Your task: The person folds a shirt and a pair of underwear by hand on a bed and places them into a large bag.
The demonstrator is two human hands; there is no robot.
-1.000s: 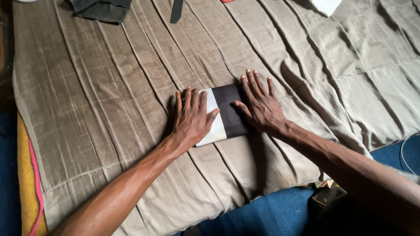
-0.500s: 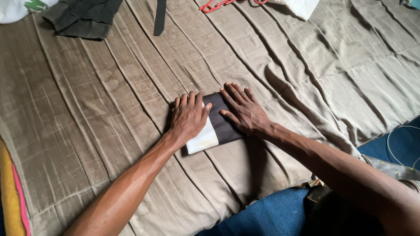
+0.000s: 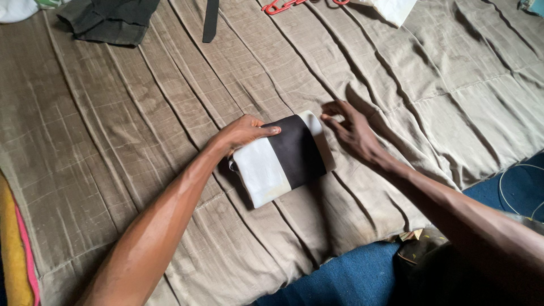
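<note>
— Left hand [image 3: 245, 134] clamps the folded black-and-white garment [image 3: 281, 157] by its edge on the quilted bedspread [image 3: 141, 141]; right hand [image 3: 354, 131] hovers just beside it, loosely spread, holding nothing.

— Risk?

— With a one-sided grip, the folds may slip apart. Count: one folded garment, one dark garment [image 3: 110, 20], one red hanger [image 3: 280, 5].

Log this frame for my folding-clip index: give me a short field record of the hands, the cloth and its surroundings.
Surface: wrinkled tan bedspread
Item: folded black-and-white garment, lying flat
Left hand: grips the garment's far-left edge
Right hand: open, fingertips at the garment's far-right corner
Far edge: dark folded clothes, black strap, red hanger
Near edge: blue floor covering
</note>
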